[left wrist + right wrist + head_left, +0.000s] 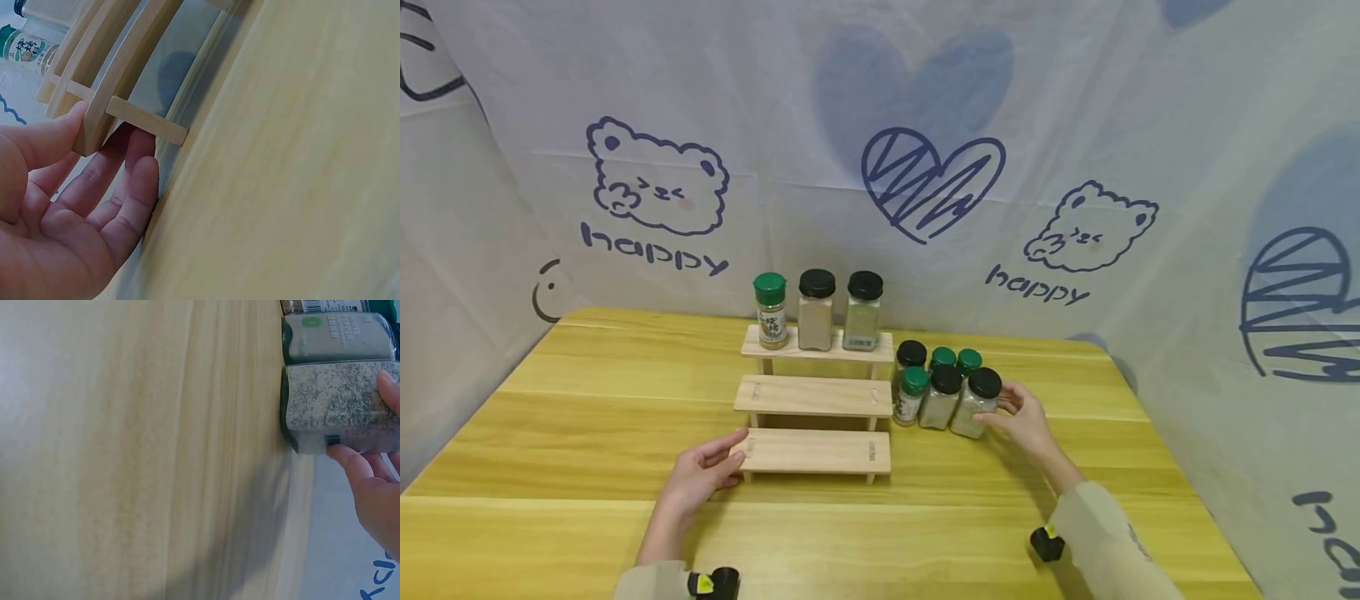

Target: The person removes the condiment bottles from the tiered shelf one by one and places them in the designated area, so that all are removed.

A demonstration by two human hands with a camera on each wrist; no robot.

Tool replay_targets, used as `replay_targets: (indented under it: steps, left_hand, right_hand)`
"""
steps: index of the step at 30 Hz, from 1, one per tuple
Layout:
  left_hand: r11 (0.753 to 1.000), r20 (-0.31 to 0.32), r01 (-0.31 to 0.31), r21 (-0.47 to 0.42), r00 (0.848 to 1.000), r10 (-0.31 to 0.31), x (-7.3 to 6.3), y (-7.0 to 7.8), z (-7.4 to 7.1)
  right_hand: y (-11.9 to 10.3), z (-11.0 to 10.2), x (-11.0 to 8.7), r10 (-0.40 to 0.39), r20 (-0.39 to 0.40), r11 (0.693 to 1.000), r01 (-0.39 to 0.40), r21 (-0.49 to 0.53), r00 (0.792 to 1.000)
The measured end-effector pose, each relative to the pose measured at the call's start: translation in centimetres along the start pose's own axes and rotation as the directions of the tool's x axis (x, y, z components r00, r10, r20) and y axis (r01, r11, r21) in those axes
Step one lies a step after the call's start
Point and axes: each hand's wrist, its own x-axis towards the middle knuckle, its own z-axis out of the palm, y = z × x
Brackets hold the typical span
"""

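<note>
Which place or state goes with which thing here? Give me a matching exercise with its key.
1. left hand
2. right hand
3. green-capped jar
4. middle step

A. stands on the rack's top step
B. bare
C. fingers around a black-capped jar beside the rack
D. touches the bottom step

1-D, 2-C, 3-A, 4-B

One wooden rack (815,400) with three steps stands on one table (550,433). Nine spice jars show in all: three on the top step (817,310) and six in a cluster (946,385) beside the rack. Four jars have green caps, five have black caps. Two hands are in view.
</note>
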Motion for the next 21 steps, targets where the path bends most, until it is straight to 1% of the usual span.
replay_targets:
  steps: [2,9,13,18,21]
  left_hand:
    - [1.0,-0.002,0.0,0.0,1.0,0.0,-0.01,-0.04,-0.01]
    - [1.0,-0.003,-0.007,0.003,1.0,0.007,-0.05,-0.09,0.04]
    - [1.0,-0.006,-0.004,0.0,1.0,0.004,-0.04,-0.11,0.06]
    - [1.0,-0.01,0.002,0.003,1.0,-0.002,-0.04,-0.07,0.04]
    - [1.0,-0.012,0.0,0.005,1.0,0.0,-0.02,-0.02,0.03]
  right_hand:
    - [-0.01,0.07,0.1,0.0,0.012,1.0,0.0,0.012,1.0]
    - [0.0,-0.08,0.28,0.059,0.045,0.998,-0.059,0.019,0.997]
    - [-0.02,-0.23,0.48,0.076,0.066,0.997,-0.078,0.021,0.995]
    - [-0.03,-0.35,0.74,0.073,0.087,0.997,-0.075,0.021,0.994]
    - [-0.05,-0.42,0.81,0.064,0.099,0.998,-0.064,-0.001,0.993]
